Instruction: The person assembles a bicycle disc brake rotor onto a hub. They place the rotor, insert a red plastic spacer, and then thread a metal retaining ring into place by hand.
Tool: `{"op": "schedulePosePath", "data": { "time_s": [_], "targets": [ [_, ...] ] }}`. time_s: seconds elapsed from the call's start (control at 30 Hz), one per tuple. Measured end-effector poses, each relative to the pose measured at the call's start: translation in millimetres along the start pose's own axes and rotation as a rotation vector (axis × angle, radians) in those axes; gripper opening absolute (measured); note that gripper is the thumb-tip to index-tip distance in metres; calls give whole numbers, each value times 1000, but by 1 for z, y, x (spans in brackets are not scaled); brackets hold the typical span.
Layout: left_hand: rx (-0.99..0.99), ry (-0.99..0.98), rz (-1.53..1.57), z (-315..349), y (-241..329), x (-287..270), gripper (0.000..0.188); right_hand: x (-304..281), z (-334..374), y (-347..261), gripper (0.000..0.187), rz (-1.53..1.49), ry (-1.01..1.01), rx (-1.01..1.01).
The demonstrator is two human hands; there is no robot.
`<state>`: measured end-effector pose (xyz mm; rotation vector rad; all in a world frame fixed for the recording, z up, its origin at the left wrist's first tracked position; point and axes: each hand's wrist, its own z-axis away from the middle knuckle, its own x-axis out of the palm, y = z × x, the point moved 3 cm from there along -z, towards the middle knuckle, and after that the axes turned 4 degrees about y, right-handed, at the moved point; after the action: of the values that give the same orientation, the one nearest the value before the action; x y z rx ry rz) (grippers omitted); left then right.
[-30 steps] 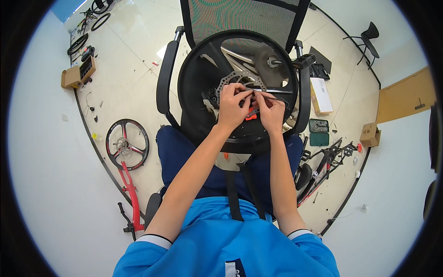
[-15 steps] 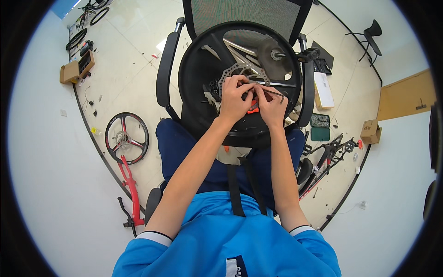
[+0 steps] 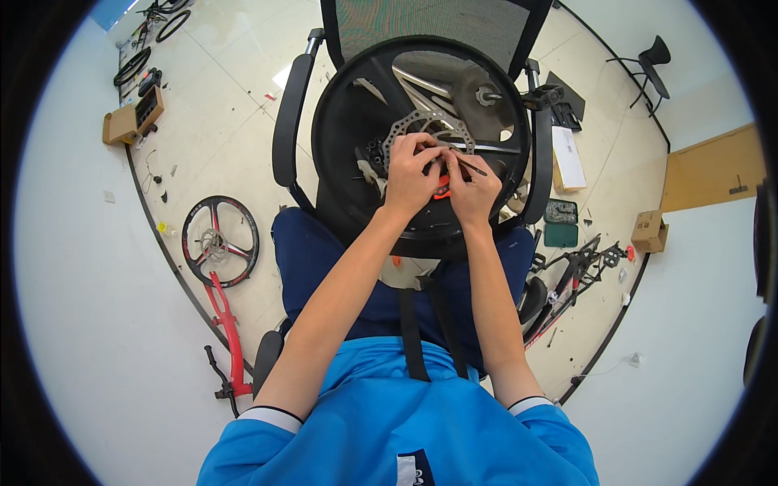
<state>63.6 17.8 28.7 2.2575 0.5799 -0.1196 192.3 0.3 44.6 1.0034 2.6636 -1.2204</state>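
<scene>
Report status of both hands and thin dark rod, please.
Left hand, right hand close together; thin dark rod in right. Perforated silver metal disc beyond, partly hidden by left hand.

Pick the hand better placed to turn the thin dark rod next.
Probably the right hand: the thin dark rod lies in its grip. The left hand sits to the left of the rod's visible length, and whatever it pinches is too small to tell.

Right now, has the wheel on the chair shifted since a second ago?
No: the wheel keeps the same place between the armrests, as far as I can see. The whole view shifted slightly.
</scene>
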Motion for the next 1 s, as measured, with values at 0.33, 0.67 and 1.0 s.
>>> {"op": "schedulePosePath", "data": {
  "time_s": [0.33,0.67,1.0],
  "targets": [
    [-1,-21,19,-4,2,-2,23,3,0,3,6,56,22,-130],
    [-94,33,40,-4,2,1,19,0,-7,-8,6,128,-79,-177],
    [-87,39,33,-3,1,1,19,-8,-16,-20,10,30,-153,-26]
  ]
}}
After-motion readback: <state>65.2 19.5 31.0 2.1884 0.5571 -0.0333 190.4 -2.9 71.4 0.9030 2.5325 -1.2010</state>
